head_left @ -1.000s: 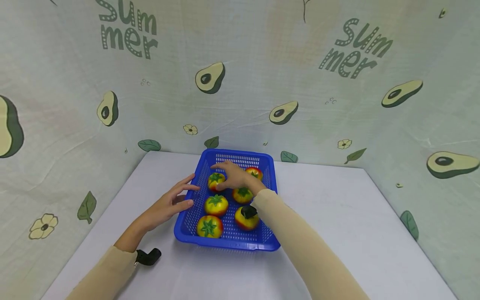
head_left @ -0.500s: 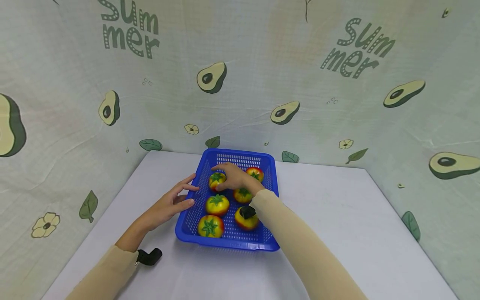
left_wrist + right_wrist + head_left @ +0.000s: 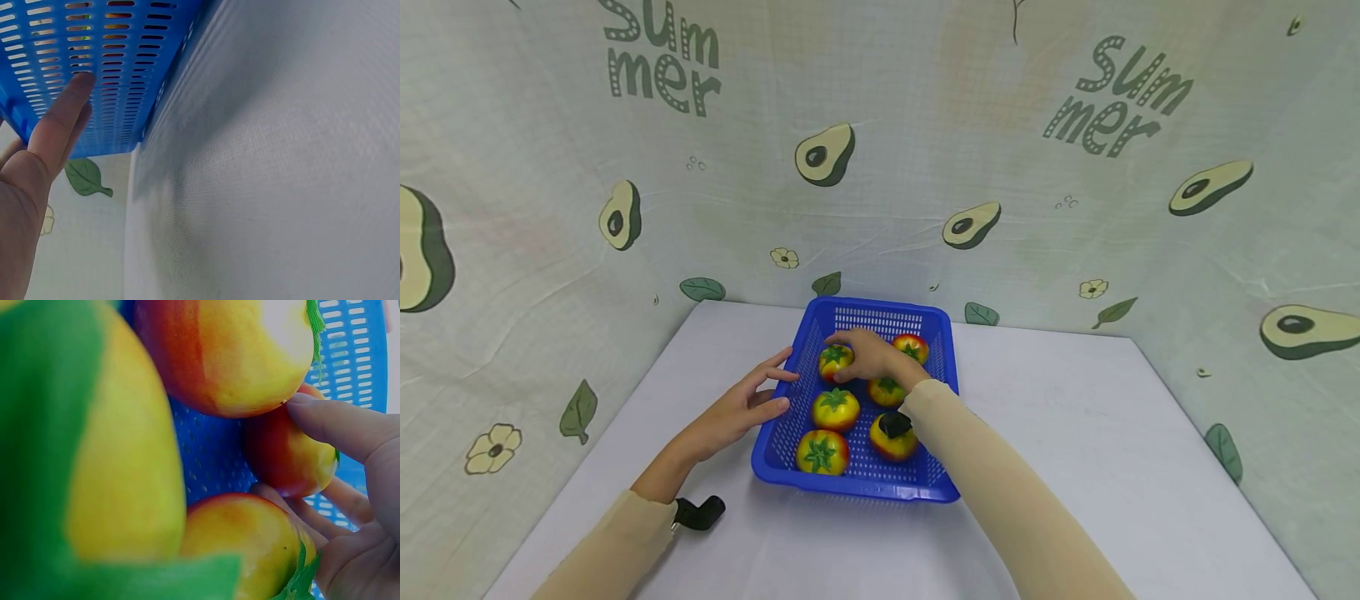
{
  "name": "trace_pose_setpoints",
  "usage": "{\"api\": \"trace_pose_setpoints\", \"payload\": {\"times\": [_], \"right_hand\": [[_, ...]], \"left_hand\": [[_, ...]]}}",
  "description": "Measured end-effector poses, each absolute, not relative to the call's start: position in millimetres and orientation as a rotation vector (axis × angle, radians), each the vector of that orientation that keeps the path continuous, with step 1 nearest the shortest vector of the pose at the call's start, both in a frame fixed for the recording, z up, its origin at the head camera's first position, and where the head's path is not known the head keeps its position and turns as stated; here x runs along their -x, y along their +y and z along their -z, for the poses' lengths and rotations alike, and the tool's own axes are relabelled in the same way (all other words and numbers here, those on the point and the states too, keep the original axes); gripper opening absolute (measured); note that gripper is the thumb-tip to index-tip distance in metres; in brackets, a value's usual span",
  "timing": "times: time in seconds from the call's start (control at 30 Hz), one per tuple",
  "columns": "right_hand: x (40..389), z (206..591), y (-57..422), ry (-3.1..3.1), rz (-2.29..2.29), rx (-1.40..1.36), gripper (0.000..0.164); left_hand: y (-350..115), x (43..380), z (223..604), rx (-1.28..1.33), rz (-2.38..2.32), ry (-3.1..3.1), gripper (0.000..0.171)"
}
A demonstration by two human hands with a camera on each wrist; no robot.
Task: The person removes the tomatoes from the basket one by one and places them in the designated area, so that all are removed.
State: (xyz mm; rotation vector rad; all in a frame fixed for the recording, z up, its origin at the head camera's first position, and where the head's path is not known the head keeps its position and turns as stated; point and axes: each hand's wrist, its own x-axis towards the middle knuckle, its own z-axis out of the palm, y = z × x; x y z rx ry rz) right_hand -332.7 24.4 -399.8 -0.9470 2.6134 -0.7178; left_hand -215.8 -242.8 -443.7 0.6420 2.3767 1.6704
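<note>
In the head view a blue mesh basket (image 3: 854, 493) holds several red-and-yellow, tomato-like fruits with green leafy tops. My right hand (image 3: 872, 357) reaches into its far left part and grips one tomato-like fruit (image 3: 833, 363), thumb on the near side and fingers bent over the far side. The right wrist view shows the thumb on that fruit (image 3: 287, 456), its fingers partly hidden behind. Against the basket's left side my left hand (image 3: 730, 418) rests with fingers extended at the rim. One finger touches the outer mesh wall (image 3: 125, 87) in the left wrist view.
Other fruits (image 3: 822, 452) sit in the basket, some partly covered by my right forearm. A white table (image 3: 1045, 400) spreads around it. Behind and beside stands a cloth backdrop (image 3: 880, 167) printed with avocados and leaves.
My right hand has come down slightly, its fingers closer round the far left fruit. The left hand and the basket hold their places, and the head view has shifted a little.
</note>
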Motion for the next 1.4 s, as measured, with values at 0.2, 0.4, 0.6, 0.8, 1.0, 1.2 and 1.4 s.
{"api": "trace_pose_setpoints", "payload": {"times": [0.2,0.4,0.6,0.8,1.0,1.2,1.4], "right_hand": [[333.1,400.1,24.7,2.617,0.710,0.928,0.059],[332.6,400.4,23.8,2.619,0.684,0.920,0.059],[330.4,398.7,22.4,2.614,0.663,0.902,0.056],[329.2,397.5,21.8,2.613,0.662,0.893,0.055],[329.7,397.6,21.9,2.620,0.662,0.890,0.053],[329.1,396.4,21.6,2.623,0.660,0.881,0.053],[329.2,395.1,24.4,2.629,0.662,0.894,0.054]], "left_hand": [[-242.4,215.2,442.4,-0.625,-1.669,2.377,0.047],[-242.9,215.0,441.4,-0.629,-1.668,2.370,0.048],[-243.4,215.9,442.2,-0.626,-1.669,2.363,0.047],[-244.0,216.7,442.3,-0.620,-1.680,2.346,0.047],[-243.4,216.3,441.2,-0.623,-1.684,2.338,0.048],[-243.1,216.7,443.1,-0.622,-1.686,2.348,0.048],[-242.7,217.5,444.4,-0.640,-1.679,2.357,0.047]]}}
